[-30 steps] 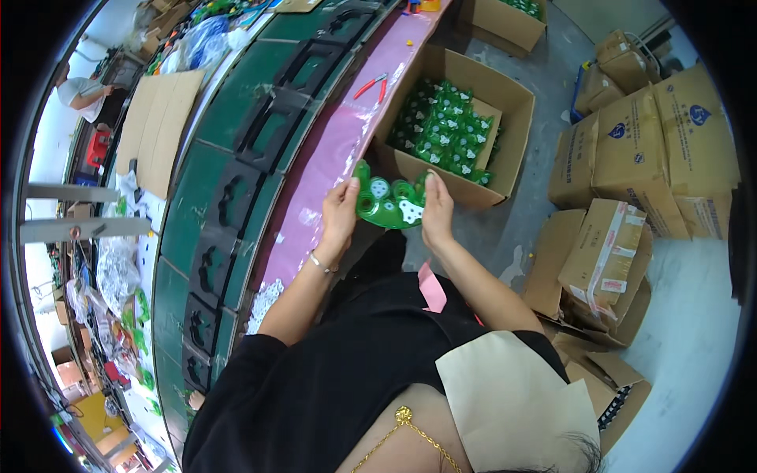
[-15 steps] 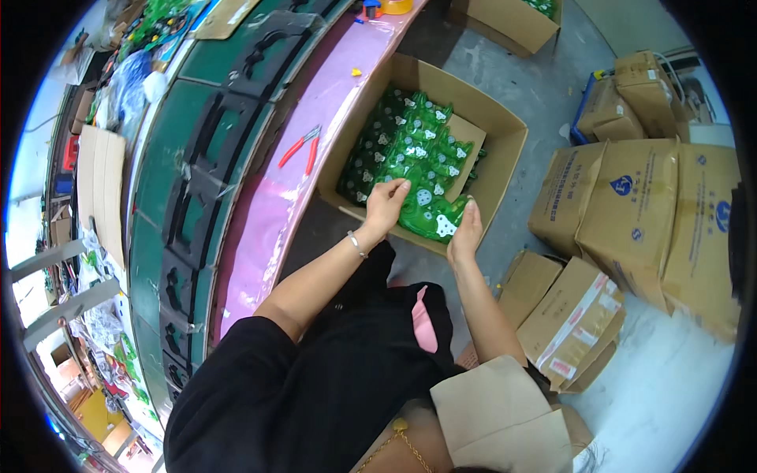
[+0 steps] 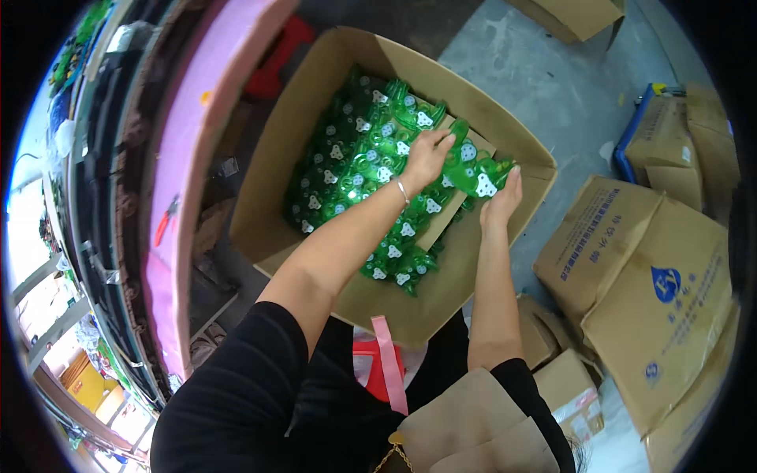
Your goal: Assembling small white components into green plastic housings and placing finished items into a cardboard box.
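Note:
Both my hands are over an open cardboard box [image 3: 449, 319] holding several rows of clear green plastic pieces [image 3: 371, 165] with white and grey parts on them. Between my hands is a green plastic piece [image 3: 473, 165] of the same kind, bearing a white bear-head-shaped part and a round grey one. My left hand [image 3: 428, 158] pinches its left end, fingers curled. At the other end my right hand [image 3: 502, 201] grips it with thumb and fingers. A flat cardboard sheet [image 3: 446, 217] lies among the rows below the held piece.
Along my left runs a pink-covered bench [image 3: 189, 102] with red-handled pliers [image 3: 166, 221] on it. Large closed cartons [image 3: 654, 276] stand on the right, with smaller boxes [image 3: 564, 378] near them. Another carton [image 3: 579, 16] sits at the far right. A pink ribbon [image 3: 388, 363] hangs before me.
My view has moved in over the box, which now looks larger. Both hands, with the green plastic piece between them, have gone from the box's near side to its far right part.

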